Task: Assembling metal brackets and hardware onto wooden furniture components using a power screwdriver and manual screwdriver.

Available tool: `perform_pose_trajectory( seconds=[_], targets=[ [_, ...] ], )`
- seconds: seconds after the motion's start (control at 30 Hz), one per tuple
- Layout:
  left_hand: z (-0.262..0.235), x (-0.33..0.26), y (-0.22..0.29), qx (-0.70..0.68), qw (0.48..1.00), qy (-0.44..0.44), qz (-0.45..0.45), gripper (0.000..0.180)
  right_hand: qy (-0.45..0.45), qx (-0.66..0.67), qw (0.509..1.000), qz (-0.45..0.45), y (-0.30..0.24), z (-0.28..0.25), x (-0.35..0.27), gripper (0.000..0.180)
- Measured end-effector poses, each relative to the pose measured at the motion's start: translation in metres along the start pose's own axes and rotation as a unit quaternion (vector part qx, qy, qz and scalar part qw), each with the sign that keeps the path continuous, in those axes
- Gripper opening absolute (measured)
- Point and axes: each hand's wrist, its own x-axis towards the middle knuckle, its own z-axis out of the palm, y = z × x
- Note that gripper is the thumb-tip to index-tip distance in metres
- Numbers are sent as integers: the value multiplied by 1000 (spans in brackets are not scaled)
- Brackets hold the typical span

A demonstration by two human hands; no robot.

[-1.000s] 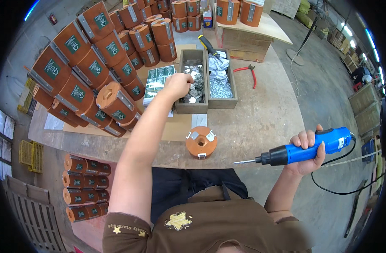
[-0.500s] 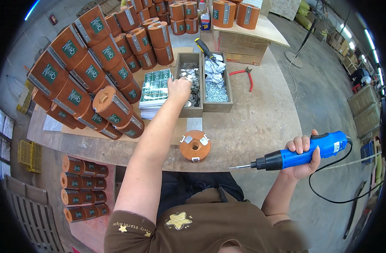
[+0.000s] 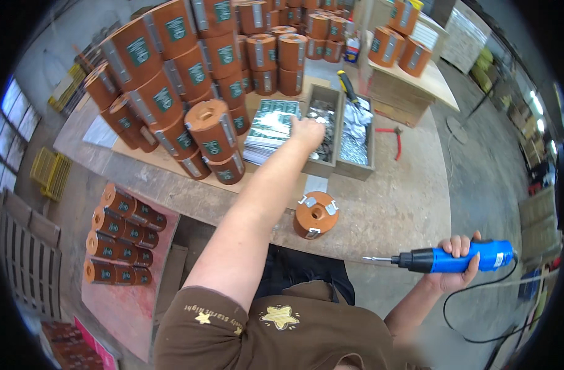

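Note:
My left hand (image 3: 307,132) reaches across the table to the left compartment of a wooden tray (image 3: 329,168) that holds small metal parts; its fingers are bent down into the parts and what they grip is hidden. My right hand (image 3: 457,266) is shut on a blue corded electric screwdriver (image 3: 451,258), held off the table's near edge with its bit pointing left. A round orange block (image 3: 316,213) with metal clips stands on the table between my arms, near the front edge.
Stacks of orange cylinders with green labels (image 3: 189,80) fill the table's left and back. A stack of printed labels (image 3: 271,128) lies left of the tray. Red pliers (image 3: 394,138) lie right of it. More cylinders (image 3: 118,237) lie on the floor at left.
My left hand has stayed at the tray of metal parts, shifting slightly to its left edge. The screwdriver in my right hand dropped a little lower. My head moved closer to the table.

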Motion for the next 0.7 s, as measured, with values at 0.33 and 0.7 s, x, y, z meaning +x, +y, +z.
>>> perform_pose_trajectory(
  seconds=[0.33,0.7],
  targets=[
    [-5,-13,-6,-84,992,97,13,12,-31,6,999,21,-1,8,-3,39],
    [-55,-116,10,-521,836,145,87,10,-42,7,999,9,7,21,-5,42]
  ],
)
